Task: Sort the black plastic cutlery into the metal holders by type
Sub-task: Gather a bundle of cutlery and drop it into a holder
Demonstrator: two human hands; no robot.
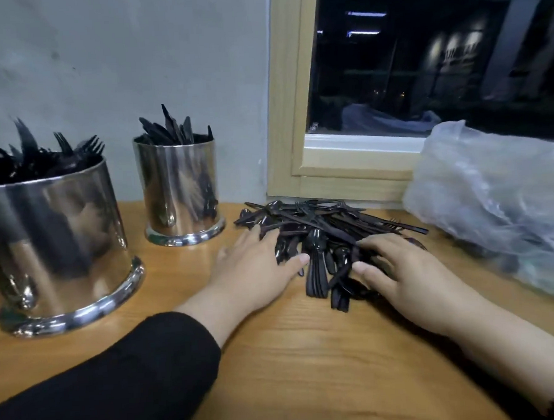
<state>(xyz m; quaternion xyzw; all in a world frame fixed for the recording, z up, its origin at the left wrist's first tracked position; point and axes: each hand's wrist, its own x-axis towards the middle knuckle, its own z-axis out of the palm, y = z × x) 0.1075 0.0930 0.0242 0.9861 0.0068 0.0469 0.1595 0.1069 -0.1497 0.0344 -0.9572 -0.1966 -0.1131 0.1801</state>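
two metal holders (54, 250), one cutlery pile (322, 236)

black cutlery pile (321, 230) on table, two upright holders (180, 189)

Both forearms reach in from the frame's lower edge toward the centre. The left hand (256, 264) lies flat, fingers straight. The right hand (407, 267) lies palm-down, fingers slightly bent.
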